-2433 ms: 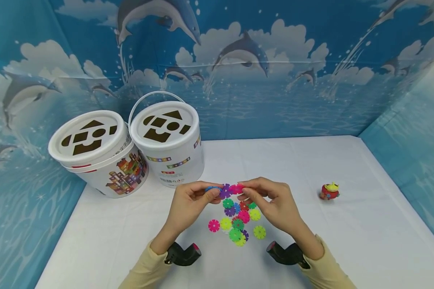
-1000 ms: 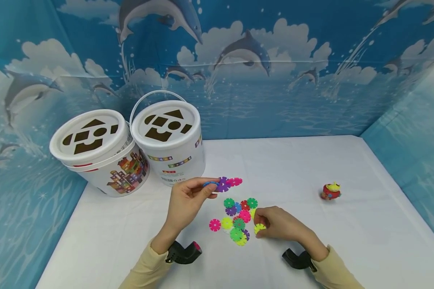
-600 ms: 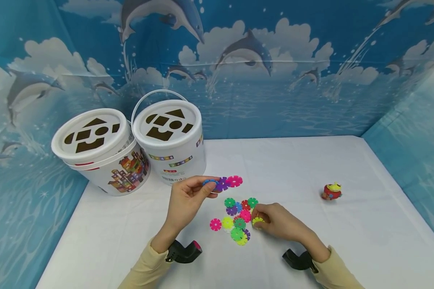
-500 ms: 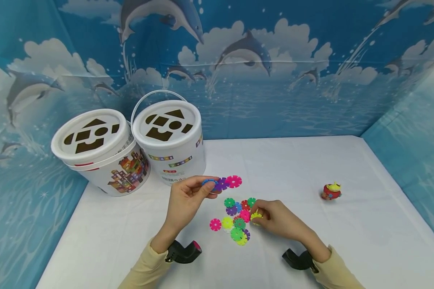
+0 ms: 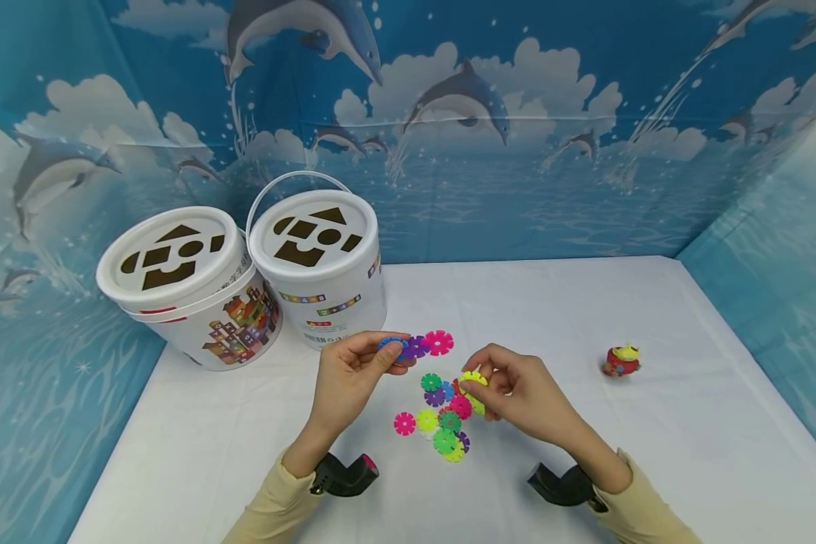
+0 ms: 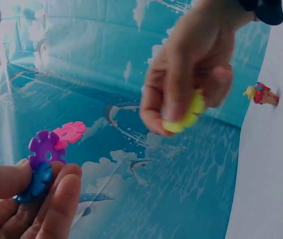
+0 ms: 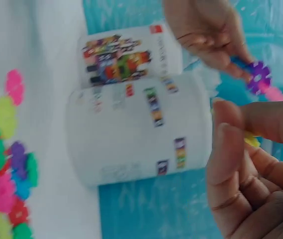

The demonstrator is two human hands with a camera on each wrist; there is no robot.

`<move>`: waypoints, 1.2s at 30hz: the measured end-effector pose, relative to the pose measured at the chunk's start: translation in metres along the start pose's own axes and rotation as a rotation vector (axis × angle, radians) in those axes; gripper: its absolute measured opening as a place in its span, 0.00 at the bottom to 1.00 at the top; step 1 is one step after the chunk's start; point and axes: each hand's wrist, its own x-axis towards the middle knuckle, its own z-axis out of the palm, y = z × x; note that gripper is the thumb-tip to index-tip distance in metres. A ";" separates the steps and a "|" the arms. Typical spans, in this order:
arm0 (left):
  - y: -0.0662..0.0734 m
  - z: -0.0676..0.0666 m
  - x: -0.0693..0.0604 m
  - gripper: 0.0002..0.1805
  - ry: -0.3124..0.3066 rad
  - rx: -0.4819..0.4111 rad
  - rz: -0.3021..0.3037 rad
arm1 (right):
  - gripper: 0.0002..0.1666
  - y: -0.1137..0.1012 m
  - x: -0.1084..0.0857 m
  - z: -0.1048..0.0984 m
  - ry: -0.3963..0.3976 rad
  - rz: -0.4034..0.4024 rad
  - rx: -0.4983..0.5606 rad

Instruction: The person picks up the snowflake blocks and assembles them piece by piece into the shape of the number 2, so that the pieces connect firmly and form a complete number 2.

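- Left hand (image 5: 360, 370) pinches the blue disc (image 5: 395, 344); purple disc (image 5: 417, 347) and pink disc (image 5: 439, 342) jut past its fingertips!
- Right hand (image 5: 520, 393) pinches a yellow disc (image 5: 473, 381) between thumb and fingers, near the pink end.
- Three look joined; yellow isn't on, and loose discs (image 5: 449, 421) lie below, between the hands.
- Left wrist view shows the yellow; right wrist view gives a sliver behind the fingers.

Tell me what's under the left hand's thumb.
A blue flower-shaped disc, its notched edge showing next to a purple flower-shaped disc. The part of the blue one that the left hand covers cannot be seen.
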 end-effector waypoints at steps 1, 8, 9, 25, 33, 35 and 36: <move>0.000 0.000 0.000 0.09 -0.001 -0.002 0.002 | 0.13 -0.005 0.001 -0.001 0.005 -0.008 0.033; 0.000 0.000 0.000 0.08 -0.004 -0.005 0.018 | 0.12 -0.031 0.006 -0.005 0.050 -0.072 0.325; -0.001 0.000 0.000 0.08 -0.005 -0.007 0.019 | 0.11 -0.033 0.007 -0.005 0.058 -0.074 0.363; 0.005 0.001 -0.003 0.08 -0.023 -0.005 0.056 | 0.04 -0.036 0.011 -0.003 0.112 0.020 0.552; 0.005 0.000 -0.003 0.08 -0.032 0.045 0.069 | 0.06 -0.038 0.009 -0.004 0.104 -0.055 0.578; 0.005 0.000 -0.003 0.08 -0.031 0.070 0.078 | 0.07 -0.038 0.009 -0.004 0.114 -0.067 0.577; 0.005 0.000 -0.004 0.09 -0.029 0.086 0.085 | 0.08 -0.038 0.009 -0.004 0.115 -0.073 0.583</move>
